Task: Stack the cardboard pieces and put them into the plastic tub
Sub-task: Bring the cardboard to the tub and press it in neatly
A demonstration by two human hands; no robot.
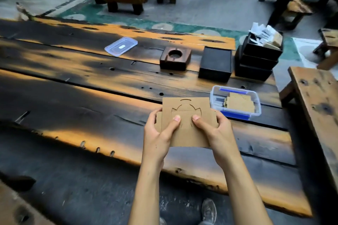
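Over the dark wooden desk (91, 86), the left hand (158, 133) and right hand (214, 129) grip a cardboard piece (186, 115) by its sides, thumbs on top, just left of the clear plastic tub (236, 102) holding more cardboard, its lid (121, 46) lying well apart.

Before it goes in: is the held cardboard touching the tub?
Cannot tell. In the head view the cardboard's right corner overlaps the plastic tub's near-left rim, showing neither contact nor gap.

A flat brown cardboard piece (186, 122) with curved die-cut slits is held level above the dark wooden table, gripped at both side edges. Just beside it to the right, the clear plastic tub (235, 102) with blue clips stands open on the table, holding what seem to be several more cardboard pieces (239, 103), stacked flat
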